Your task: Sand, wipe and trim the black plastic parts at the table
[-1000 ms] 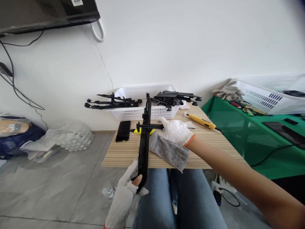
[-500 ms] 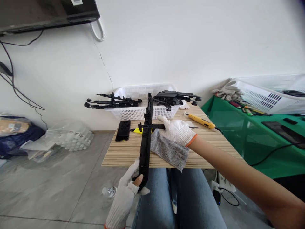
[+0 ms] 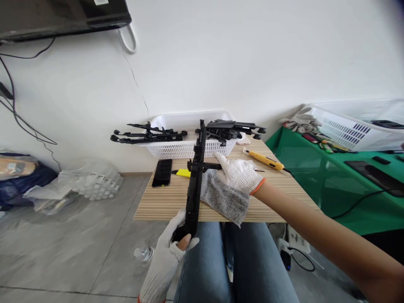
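My left hand (image 3: 170, 246), in a white knit glove with the thumb tip bare, is closed around the near end of a long black plastic part (image 3: 194, 193). This part is tilted upward, its far end over the basket. In its white glove, my right hand (image 3: 238, 172) grips a slim black bar-shaped tool (image 3: 212, 166) that meets the part's right side around mid-length. The tool's exact kind is hard to make out. Beneath my right hand lies a grey cloth (image 3: 224, 198), draped over the table's front edge.
On the wooden table (image 3: 151, 210) are a black phone (image 3: 162, 172), a yellow-handled tool (image 3: 183, 173) and a yellow electric tool (image 3: 267, 160). Behind them, a white basket (image 3: 176, 150) holds black plastic parts (image 3: 235, 128). A green-covered table (image 3: 293, 151) stands at right.
The black part's far end has shifted slightly right and up, and my right hand has moved slightly right with the tool. My left hand keeps its hold.
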`<state>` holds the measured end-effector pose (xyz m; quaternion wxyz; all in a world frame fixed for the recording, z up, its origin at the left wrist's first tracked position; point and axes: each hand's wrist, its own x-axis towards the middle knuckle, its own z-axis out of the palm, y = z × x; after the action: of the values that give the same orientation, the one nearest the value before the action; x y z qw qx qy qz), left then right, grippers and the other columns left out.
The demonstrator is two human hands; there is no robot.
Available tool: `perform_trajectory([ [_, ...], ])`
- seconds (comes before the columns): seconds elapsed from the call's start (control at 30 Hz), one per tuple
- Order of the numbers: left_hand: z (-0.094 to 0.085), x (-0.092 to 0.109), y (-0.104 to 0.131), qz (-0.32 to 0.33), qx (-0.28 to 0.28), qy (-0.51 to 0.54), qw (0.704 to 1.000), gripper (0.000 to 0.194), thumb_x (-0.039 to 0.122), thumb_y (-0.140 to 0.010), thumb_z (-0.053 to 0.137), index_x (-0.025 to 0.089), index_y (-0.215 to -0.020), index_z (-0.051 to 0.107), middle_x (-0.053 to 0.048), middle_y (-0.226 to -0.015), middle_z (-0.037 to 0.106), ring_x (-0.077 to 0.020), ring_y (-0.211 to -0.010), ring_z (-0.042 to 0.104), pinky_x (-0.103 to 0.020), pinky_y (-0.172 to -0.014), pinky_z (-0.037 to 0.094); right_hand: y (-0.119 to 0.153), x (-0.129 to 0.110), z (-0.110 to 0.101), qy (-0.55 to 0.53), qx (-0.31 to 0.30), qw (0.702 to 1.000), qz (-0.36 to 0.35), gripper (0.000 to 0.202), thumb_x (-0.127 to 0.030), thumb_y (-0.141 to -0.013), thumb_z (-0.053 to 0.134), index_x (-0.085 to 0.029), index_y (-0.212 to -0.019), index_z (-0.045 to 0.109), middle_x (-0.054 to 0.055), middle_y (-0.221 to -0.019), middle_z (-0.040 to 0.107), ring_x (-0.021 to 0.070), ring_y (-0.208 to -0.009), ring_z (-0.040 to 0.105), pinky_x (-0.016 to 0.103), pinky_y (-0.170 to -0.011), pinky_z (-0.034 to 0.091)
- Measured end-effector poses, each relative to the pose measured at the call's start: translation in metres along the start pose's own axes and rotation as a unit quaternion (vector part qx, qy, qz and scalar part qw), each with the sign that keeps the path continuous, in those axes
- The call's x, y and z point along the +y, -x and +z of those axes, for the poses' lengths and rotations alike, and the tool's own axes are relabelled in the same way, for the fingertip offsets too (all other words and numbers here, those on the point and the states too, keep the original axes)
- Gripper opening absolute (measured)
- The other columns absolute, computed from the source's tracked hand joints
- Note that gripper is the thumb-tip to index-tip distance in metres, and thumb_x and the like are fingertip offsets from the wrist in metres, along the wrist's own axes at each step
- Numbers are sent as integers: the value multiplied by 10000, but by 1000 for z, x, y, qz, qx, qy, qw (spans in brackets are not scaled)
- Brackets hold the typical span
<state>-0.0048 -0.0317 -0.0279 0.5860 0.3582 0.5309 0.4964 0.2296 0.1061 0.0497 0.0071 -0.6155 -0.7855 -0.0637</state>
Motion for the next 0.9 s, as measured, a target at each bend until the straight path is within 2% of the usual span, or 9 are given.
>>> perform_trajectory([
  [0.17,0,0,3,0,-15,-27,1000,723,437,-688,867,255,-1349,640,-90,-1503,549,-379,-1348,532,-435,-998,592,1,1,-1,-13,6,1000,12,625,-411,-986,371,-182,-1566,328,152,-1074,739,329,-968,702,375,-742,493],
  [0.3,1,2,5,40,8,-123,992,779,452,-691,858,250,-1396,595,-94,-1467,585,-356,-1395,486,-479,-1172,415,1,0,1,-13,5,1000,14,639,-421,-986,383,-215,-1584,292,141,-1066,740,321,-949,703,359,-729,480],
  [0.37,2,5,6,51,5,-145,988,838,458,-714,840,257,-1462,521,-101,-1459,591,-340,-1407,475,-474,-1195,378,0,0,4,-12,10,1000,12,664,-437,-986,393,-217,-1597,255,139,-1037,744,315,-921,705,348,-720,470],
  [0.5,6,7,10,35,-19,-95,995,934,487,-753,805,278,-1552,369,-123,-1449,592,-337,-1343,548,-449,-1105,497,1,-1,11,3,42,999,33,760,-464,-980,401,-176,-1625,119,144,-950,750,303,-828,705,339,-695,458],
  [0.6,6,6,11,6,-20,-44,999,988,516,-744,810,307,-1571,313,-137,-1436,592,-345,-1212,651,-453,-1022,566,4,-3,11,4,79,995,68,882,-565,-962,406,-119,-1623,30,142,-846,742,309,-766,698,342,-668,459],
  [0.67,6,4,11,-12,-21,-24,999,1020,527,-730,821,322,-1576,289,-150,-1456,566,-348,-1164,679,-447,-993,585,8,-6,8,-1,82,994,79,916,-608,-955,403,-102,-1621,31,136,-799,735,306,-738,694,342,-658,464],
  [0.73,6,3,10,-23,-22,-11,999,1054,538,-710,836,338,-1578,273,-162,-1507,508,-356,-1143,690,-441,-977,595,13,-8,4,-2,61,996,71,879,-572,-965,409,-111,-1623,51,129,-791,734,292,-722,692,337,-657,468],
  [0.9,10,2,10,-44,-26,-9,999,1093,563,-675,852,372,-1574,260,-163,-1606,361,-348,-1060,727,-427,-940,616,21,-14,2,19,46,999,20,799,-473,-977,418,-150,-1628,85,158,-934,745,265,-745,686,299,-625,459],
])
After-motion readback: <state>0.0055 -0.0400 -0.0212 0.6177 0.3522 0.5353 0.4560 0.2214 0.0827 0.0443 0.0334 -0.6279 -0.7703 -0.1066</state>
